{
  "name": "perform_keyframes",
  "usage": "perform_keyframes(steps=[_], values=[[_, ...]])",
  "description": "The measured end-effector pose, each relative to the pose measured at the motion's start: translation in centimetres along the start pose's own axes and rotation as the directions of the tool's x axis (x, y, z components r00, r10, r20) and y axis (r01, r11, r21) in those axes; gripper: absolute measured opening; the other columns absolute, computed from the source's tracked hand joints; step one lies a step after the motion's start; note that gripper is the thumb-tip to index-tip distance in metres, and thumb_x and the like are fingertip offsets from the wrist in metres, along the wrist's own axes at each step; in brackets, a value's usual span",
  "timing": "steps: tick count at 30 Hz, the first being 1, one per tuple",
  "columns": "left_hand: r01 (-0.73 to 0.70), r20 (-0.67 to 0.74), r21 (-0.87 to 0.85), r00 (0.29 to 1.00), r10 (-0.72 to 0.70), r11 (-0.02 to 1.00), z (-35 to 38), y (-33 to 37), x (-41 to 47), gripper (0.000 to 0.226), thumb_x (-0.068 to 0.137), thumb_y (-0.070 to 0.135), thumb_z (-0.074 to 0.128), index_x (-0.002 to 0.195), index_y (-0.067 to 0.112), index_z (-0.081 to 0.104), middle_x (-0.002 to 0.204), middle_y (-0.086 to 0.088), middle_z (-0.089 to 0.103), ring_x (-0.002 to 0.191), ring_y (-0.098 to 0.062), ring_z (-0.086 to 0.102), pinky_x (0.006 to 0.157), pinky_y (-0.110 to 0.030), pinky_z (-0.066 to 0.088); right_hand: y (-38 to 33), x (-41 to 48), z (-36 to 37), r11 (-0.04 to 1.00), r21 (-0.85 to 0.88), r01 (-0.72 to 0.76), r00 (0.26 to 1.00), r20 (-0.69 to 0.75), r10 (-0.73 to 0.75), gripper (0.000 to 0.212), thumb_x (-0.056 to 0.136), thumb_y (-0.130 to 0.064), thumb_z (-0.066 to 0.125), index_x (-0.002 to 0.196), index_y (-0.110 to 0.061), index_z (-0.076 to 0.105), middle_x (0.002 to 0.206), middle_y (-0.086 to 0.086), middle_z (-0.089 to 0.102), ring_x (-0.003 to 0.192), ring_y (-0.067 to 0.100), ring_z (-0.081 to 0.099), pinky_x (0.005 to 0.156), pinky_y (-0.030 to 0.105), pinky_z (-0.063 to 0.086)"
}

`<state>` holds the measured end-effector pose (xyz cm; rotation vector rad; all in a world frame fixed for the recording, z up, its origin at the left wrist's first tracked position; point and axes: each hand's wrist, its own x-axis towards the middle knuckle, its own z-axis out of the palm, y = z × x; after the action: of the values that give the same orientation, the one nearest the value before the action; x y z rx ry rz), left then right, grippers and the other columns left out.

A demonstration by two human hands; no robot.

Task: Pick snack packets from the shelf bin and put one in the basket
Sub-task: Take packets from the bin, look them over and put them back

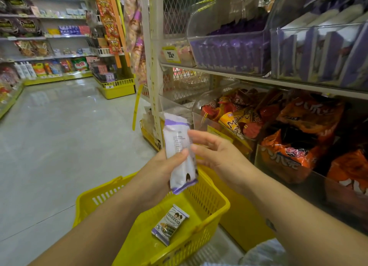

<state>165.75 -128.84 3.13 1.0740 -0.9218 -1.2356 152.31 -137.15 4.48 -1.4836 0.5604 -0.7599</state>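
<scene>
Head view: left hand [157, 170] grips the purple-edged snack packet [178, 144], right hand [217, 154] relaxed beside it. Lower into yellow basket [203, 202], then release.

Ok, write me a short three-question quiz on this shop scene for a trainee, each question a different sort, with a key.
1. True or false: the yellow basket has no packet in it.
2. Which hand grips the white-and-purple packet? A. left B. right C. neither
3. Fill in: the clear upper-shelf bin holds stacked packets coloured ___.
Key: 1. False, one small packet lies inside. 2. A, the left hand grips it; the right hand is open beside it. 3. Purple.
</scene>
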Motion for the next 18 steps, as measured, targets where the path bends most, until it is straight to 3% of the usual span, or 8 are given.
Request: perform_keyframes(steps=[4,8,11,13,16,18], values=[[-0.011,0.127,-0.093,0.992,0.023,0.996,-0.7,0.5,-0.1,0.053,0.09,0.01,0.057,0.141,0.015,0.044,0.136,-0.014,0.059,0.125,-0.034,0.056,0.103,-0.054,0.046,-0.4,0.3,-1.2,0.995,0.102,0.006,0.992,-0.125,0.007,0.046,0.09,-0.011,0.061,0.134,-0.016,0.05,0.113,0.001,0.066,0.111,0.018,0.062,0.098,0.041,0.047],[0.007,0.145,-0.102,0.989,0.008,0.995,-1.0,0.4,0.0,0.059,0.084,0.008,0.058,0.14,0.018,0.045,0.136,-0.013,0.059,0.126,-0.035,0.055,0.103,-0.057,0.042,-0.6,0.1,-1.7,0.986,0.164,0.012,1.0,0.003,-0.012,0.029,0.093,-0.014,0.057,0.122,-0.014,0.061,0.114,0.006,0.071,0.097,0.014,0.068,0.08,0.027,0.058],[-0.039,0.091,-0.041,0.995,0.043,0.998,-1.0,0.5,0.1,0.058,0.083,0.007,0.063,0.136,0.025,0.049,0.13,-0.008,0.064,0.121,-0.03,0.061,0.089,-0.05,0.053,-0.7,0.1,-1.7,0.981,0.19,0.04,0.999,0.012,-0.043,0.031,0.092,-0.01,0.056,0.123,-0.015,0.06,0.105,0.005,0.072,0.089,0.012,0.069,0.073,0.026,0.058],[-0.096,0.016,0.001,0.995,0.096,0.995,-1.1,0.6,0.2,0.063,0.087,0.003,0.064,0.139,0.032,0.043,0.125,-0.005,0.067,0.115,-0.026,0.064,0.08,-0.045,0.057,-0.7,0.0,-1.7,0.984,0.16,0.08,0.997,0.0,-0.081,0.032,0.093,-0.008,0.055,0.122,-0.022,0.059,0.099,0.003,0.071,0.09,0.012,0.069,0.073,0.028,0.058],[-0.161,-0.061,0.033,0.985,0.163,0.986,-1.2,0.8,0.4,0.071,0.088,0.002,0.058,0.143,0.042,0.035,0.12,0.0,0.069,0.11,-0.02,0.067,0.071,-0.039,0.059,-1.1,-0.1,-1.6,0.986,-0.006,0.17,0.985,-0.009,-0.17,0.039,0.096,-0.007,0.051,0.128,-0.03,0.055,0.106,0.01,0.069,0.102,0.017,0.068,0.079,0.034,0.058],[-0.172,-0.057,0.025,0.983,0.174,0.985,-1.4,0.9,0.3,0.075,0.082,0.007,0.062,0.143,0.043,0.036,0.121,0.0,0.068,0.11,-0.021,0.067,0.069,-0.039,0.059,-1.3,-0.3,-1.6,0.978,-0.044,0.204,0.979,0.02,-0.203,0.044,0.097,-0.008,0.051,0.129,-0.038,0.053,0.106,0.009,0.068,0.102,0.013,0.067,0.074,0.028,0.056]])
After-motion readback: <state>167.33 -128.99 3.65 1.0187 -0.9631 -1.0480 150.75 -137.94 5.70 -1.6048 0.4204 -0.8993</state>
